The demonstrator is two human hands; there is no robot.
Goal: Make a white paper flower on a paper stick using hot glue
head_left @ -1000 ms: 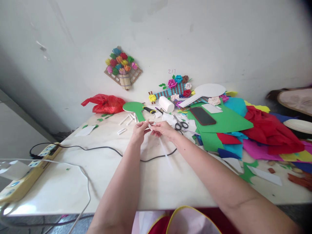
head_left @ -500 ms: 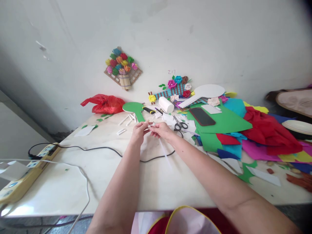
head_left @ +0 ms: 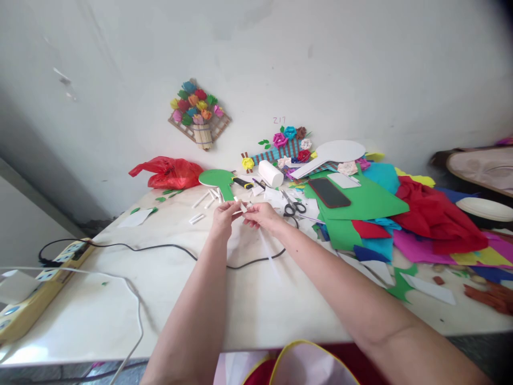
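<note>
My left hand (head_left: 224,216) pinches a small white piece (head_left: 242,207) between thumb and fingers. Close beside it, almost touching, my right hand (head_left: 262,215) is closed, and a long translucent stick (head_left: 269,255) like a glue stick slants down from under it toward me. Whatever else the right fingers hold is hidden. Short white rolled sticks (head_left: 197,218) lie left of my hands, with more white sticks (head_left: 212,198) just behind. A green paddle-shaped piece (head_left: 216,179) lies beyond the left hand. Black-handled scissors (head_left: 294,208) rest right of the right hand.
A black cord (head_left: 168,246) runs from the power strip (head_left: 60,272) across the table, under my forearms. Behind are a utility knife (head_left: 242,183), a white cylinder (head_left: 271,174) and a red plastic bag (head_left: 172,174). Coloured sheets and a phone (head_left: 329,192) cover the right side.
My left hand has drawn slightly left and the white piece in its fingers now shows more clearly. The right hand stays nearly in place; the whole view has shifted a little.
</note>
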